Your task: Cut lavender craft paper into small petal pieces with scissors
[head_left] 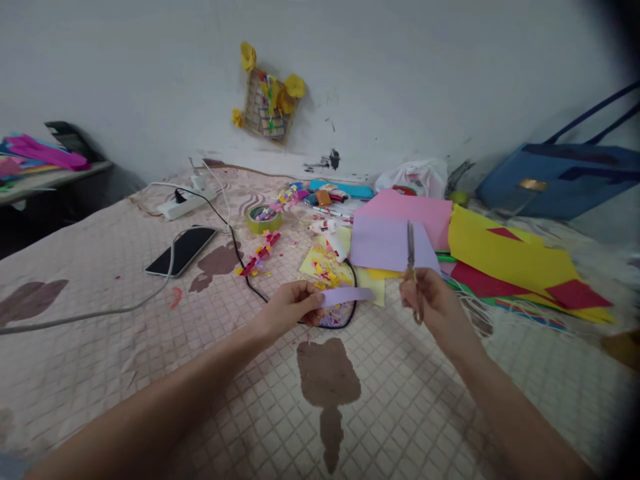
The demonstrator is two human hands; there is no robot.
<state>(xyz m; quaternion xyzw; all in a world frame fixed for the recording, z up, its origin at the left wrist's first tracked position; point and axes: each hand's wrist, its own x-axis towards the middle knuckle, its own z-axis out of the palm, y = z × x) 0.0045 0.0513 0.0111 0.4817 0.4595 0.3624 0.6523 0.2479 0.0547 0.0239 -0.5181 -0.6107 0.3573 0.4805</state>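
Note:
My left hand (296,303) pinches one end of a narrow lilac paper strip (349,295), which stretches to the right above some paper scraps. In my right hand (431,297) is a pair of scissors (411,247), its blades upright and pointing away from me. The blades look closed together. Behind them lies a lilac sheet (380,240), partly over a pink sheet (425,217). A glue gun (334,241) rests just beyond the strip, among yellow paper bits (326,267) on a pale yellow sheet.
A black cord (235,247) loops around the scraps near my left hand. Further left are a phone (183,250) and a power strip (187,203). A tape roll (263,219) stands behind. Yellow sheets (510,257) and a blue bag (560,180) are at right.

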